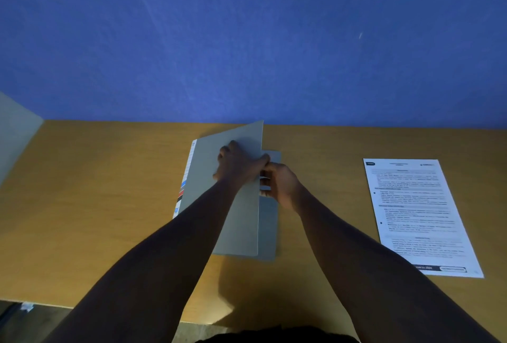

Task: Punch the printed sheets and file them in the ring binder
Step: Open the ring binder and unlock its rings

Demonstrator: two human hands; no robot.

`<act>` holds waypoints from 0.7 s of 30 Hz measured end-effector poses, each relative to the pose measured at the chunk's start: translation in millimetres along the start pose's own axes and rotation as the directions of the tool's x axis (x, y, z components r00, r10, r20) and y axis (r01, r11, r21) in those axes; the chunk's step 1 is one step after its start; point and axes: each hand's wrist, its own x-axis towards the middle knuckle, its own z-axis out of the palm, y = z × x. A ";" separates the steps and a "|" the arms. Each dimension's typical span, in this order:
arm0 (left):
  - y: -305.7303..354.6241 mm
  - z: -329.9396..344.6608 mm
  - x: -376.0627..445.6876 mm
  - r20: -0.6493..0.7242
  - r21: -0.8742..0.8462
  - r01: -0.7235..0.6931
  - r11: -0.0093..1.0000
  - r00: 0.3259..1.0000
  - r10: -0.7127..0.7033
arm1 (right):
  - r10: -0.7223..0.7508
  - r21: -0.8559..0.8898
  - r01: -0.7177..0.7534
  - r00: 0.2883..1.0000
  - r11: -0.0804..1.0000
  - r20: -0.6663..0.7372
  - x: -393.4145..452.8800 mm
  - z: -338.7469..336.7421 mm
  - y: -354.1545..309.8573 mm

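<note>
A grey ring binder (241, 222) lies in the middle of the wooden table (96, 205), its front cover raised and tilted up toward the left. My left hand (238, 163) presses on the raised cover and grips its right edge. My right hand (279, 185) is just right of that edge, fingers curled around the metal rings at the spine. A white label strip with blue, red and black marks (183, 186) shows along the binder's left side. A printed sheet (419, 216) lies flat on the table to the right, apart from both hands.
A blue wall (247, 41) rises right behind the table's far edge. A pale panel (16, 134) stands at the left end. The table's near edge runs along the bottom, with floor visible at the lower left.
</note>
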 end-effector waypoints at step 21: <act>30.3 -57.4 -11.8 -0.083 0.239 -0.104 0.965 0.988 0.128 | -0.001 -0.508 -0.429 0.763 0.747 -0.647 31.9 -0.6 52.2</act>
